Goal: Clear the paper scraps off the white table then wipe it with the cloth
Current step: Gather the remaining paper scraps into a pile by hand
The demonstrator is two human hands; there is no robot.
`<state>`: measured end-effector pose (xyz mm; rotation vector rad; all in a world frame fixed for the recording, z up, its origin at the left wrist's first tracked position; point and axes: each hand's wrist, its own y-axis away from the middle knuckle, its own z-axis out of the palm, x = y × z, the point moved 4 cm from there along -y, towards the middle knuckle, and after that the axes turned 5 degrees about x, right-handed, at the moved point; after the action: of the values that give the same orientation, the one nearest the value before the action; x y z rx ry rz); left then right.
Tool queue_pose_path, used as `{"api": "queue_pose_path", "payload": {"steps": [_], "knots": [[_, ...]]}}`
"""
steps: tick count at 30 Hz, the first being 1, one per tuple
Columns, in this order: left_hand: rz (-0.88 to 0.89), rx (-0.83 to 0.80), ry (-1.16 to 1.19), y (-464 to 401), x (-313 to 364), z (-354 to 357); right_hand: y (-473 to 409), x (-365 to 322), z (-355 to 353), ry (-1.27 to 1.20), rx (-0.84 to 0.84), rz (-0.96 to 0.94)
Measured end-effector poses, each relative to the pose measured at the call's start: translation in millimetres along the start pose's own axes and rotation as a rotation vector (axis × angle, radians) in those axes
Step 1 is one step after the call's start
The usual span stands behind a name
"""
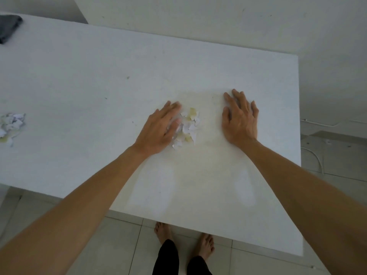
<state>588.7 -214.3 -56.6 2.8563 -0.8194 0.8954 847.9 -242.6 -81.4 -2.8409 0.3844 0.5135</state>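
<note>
Centre frame: heap of small torn white and yellowish paper scraps [187, 126]. Left hand [160, 129] flat, touching it; right hand [239, 118] flat, apart. Risk: loose scraps scattering when swept.

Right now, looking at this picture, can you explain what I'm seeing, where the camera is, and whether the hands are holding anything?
There is no machine here: a person wears a camera on the head, looking down at both bare arms. The left hand lies flat with straight fingers against a small pile of paper scraps. The right hand rests flat on the white table, apart from that pile. Neither hand holds anything. A second scrap pile sits at the left edge, and a dark grey cloth lies at the far left corner. Bare feet show on the tiled floor below.
</note>
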Motion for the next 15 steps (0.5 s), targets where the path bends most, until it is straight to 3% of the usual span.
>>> {"api": "queue_pose_path", "payload": {"steps": [2,4,8,12,15], "knots": [[0.089,-0.145,-0.096,-4.1,5.2,13.7,0.0,0.1,-0.6,-0.003,-0.003,0.004],[0.167,-0.183,-0.121,-0.5,13.9,20.1,-0.3,0.4,-2.0,-0.008,-0.003,0.005],[0.223,0.051,-0.086,23.3,20.9,1.4,0.1,-0.5,-1.7,-0.010,-0.015,0.004],[-0.156,0.300,-0.219,46.4,-12.6,-26.0,1.3,-1.7,-3.3,-0.017,-0.004,0.004],[-0.417,0.311,-0.168,51.7,-37.2,-33.5,2.1,-3.1,-3.7,-0.014,-0.005,0.001]]}}
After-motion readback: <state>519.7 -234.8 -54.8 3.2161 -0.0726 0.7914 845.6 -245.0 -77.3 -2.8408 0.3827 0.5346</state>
